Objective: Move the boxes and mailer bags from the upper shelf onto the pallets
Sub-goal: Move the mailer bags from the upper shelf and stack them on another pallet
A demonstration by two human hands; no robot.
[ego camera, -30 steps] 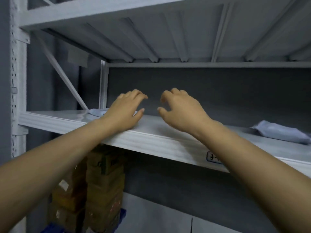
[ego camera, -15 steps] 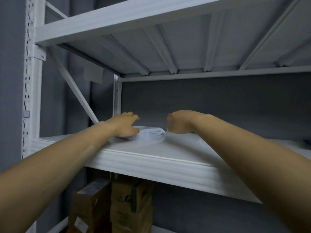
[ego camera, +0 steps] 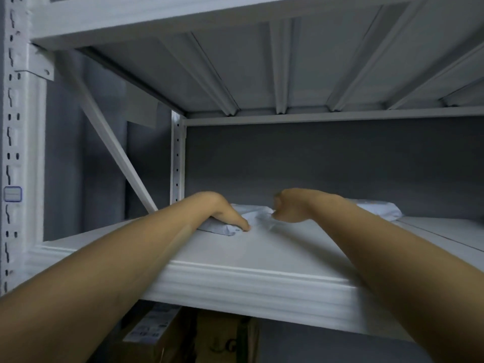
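Note:
A pale grey mailer bag [ego camera: 255, 218] lies flat toward the back left of the white upper shelf [ego camera: 262, 279]. My left hand [ego camera: 222, 213] lies on top of the bag's left part, fingers pointing down over its front edge. My right hand [ego camera: 288, 208] is curled at the bag's right end, touching it; whether it has a grip on the bag is unclear. A second pale mailer bag [ego camera: 379, 209] lies further right on the shelf, partly hidden behind my right forearm.
The ribbed shelf above [ego camera: 262, 69] leaves a low gap. A white upright [ego camera: 176, 158] and diagonal brace [ego camera: 112, 142] stand at the left. Cardboard boxes [ego camera: 162, 336] sit on the level below. A grey wall closes the back.
Both hands have reached deeper into the shelf and dropped onto the mailer bag. The view has tilted upward and moved closer to the shelf.

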